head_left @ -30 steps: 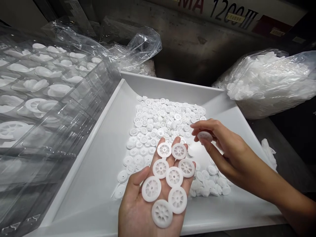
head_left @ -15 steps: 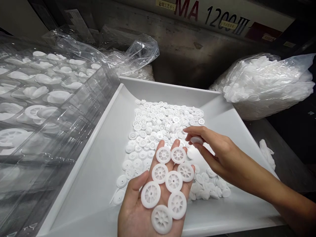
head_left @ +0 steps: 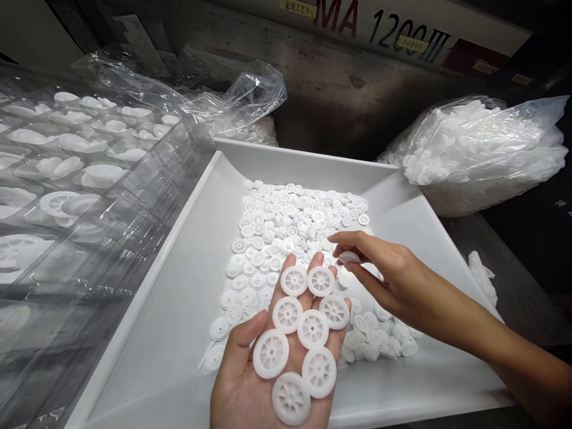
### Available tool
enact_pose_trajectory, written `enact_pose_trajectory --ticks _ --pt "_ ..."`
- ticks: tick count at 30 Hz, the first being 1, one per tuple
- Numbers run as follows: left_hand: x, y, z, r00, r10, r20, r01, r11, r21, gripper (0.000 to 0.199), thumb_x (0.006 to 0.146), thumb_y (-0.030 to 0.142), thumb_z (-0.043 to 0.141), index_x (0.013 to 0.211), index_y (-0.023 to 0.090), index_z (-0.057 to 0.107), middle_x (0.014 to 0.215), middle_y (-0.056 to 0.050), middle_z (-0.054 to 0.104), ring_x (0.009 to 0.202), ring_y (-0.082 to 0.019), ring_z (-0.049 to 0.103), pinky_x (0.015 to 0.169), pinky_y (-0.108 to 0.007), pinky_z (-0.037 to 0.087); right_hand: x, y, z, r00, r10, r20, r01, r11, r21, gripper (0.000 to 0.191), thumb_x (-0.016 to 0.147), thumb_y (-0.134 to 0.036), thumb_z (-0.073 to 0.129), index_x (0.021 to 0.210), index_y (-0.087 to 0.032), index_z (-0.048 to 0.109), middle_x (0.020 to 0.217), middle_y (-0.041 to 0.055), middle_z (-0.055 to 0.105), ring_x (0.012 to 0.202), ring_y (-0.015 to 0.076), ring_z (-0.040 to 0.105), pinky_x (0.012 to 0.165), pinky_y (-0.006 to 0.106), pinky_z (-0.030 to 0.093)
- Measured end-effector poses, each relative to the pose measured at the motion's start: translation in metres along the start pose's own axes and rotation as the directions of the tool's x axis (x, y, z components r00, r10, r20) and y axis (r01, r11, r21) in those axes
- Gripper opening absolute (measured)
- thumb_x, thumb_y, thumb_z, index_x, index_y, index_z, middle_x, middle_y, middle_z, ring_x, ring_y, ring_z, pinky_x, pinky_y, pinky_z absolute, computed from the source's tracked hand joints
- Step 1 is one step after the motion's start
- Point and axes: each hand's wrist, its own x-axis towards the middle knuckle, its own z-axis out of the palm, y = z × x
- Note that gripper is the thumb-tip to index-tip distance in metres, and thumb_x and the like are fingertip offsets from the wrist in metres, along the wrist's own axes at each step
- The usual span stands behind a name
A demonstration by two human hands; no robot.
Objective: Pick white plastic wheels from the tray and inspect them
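A white tray (head_left: 179,286) is filling the middle of the view. To its left, a clear divided box (head_left: 147,173) is holding white parts (head_left: 104,176); near the tray's far right corner, a plastic bag (head_left: 487,143) is bulging. Inside the tray, loose wheels (head_left: 290,214) are lying spread out. Above them, the left hand (head_left: 295,353) is facing palm up, fingers extended and unclenched, supporting eight spoked wheels (head_left: 313,336). Beside it, the right hand's (head_left: 388,268) fingers are pinching a single wheel (head_left: 350,257)

Pale tray (head_left: 179,280) with small white wheels (head_left: 290,220) in a loose spread
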Motion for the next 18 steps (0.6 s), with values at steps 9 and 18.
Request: enact_pose_trajectory --ticks 9,18 --pt "0.0042 0.0066 -0.0066 0.999 -0.002 0.039 0.004 0.999 -0.043 0.058 0.086 0.032 0.04 0.145 0.034 0.041 0.143 -0.003 0.053 0.137 -0.029 0.04 0.11 -0.053 0.035 -0.0005 0.0007 0.0001 0.999 0.008 0.053 -0.007 0.999 -0.031 0.031 0.099 -0.017 0.044 0.127 -0.028 0.049 0.115 -0.0005 0.066 0.102 0.0133 0.063 0.082 0.028 0.051" --pt "0.0015 0.0086 -0.0051 1.0 -0.018 0.024 0.019 0.998 -0.059 0.056 0.089 0.03 0.041 0.145 0.035 0.04 0.141 -0.004 0.055 0.135 -0.029 0.042 0.11 -0.054 0.034 0.0022 0.0007 0.0025 0.993 -0.074 0.086 0.083 0.991 -0.102 0.026 0.096 -0.012 0.046 0.116 -0.024 0.059 0.104 0.0022 0.071 0.091 0.0164 0.069 0.073 0.028 0.057"
